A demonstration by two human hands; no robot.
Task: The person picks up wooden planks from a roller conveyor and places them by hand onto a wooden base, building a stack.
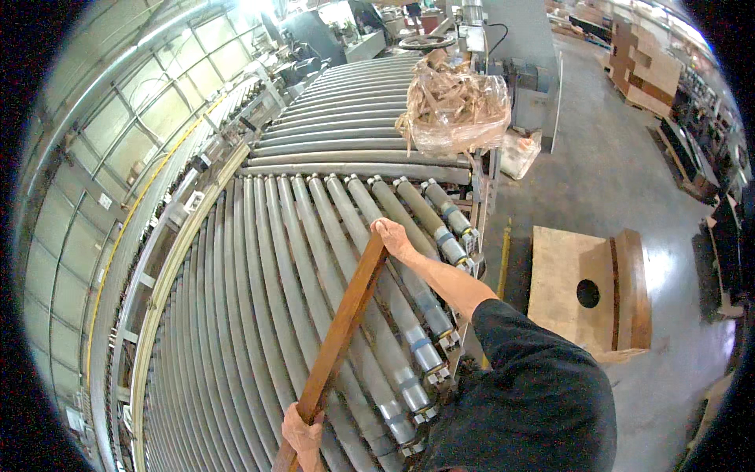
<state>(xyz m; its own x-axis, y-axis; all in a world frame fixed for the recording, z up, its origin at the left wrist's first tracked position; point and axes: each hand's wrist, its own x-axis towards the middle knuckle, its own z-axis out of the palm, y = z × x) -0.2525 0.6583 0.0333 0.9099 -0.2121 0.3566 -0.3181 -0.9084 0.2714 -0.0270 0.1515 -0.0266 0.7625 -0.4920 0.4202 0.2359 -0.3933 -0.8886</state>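
A long, narrow brown wooden board (344,324) slants across the roller conveyor (259,315), its far end higher in the picture than its near end. My right hand (393,238) is closed around the far end. Lower down, my left hand (303,437) grips the board near the bottom edge of the view. The near tip of the board runs out of the picture. Grey metal rollers lie beneath it; whether the board rests on them or is held above them I cannot tell.
Beyond the curve, a straight roller section (338,130) leads away, with a plastic-wrapped bundle of crumpled brown paper (456,110) at its right. A wooden box with a round hole (562,291) stands on the floor at right. Stacked cardboard (641,67) is farther back. A pale rail (177,271) borders the conveyor's left.
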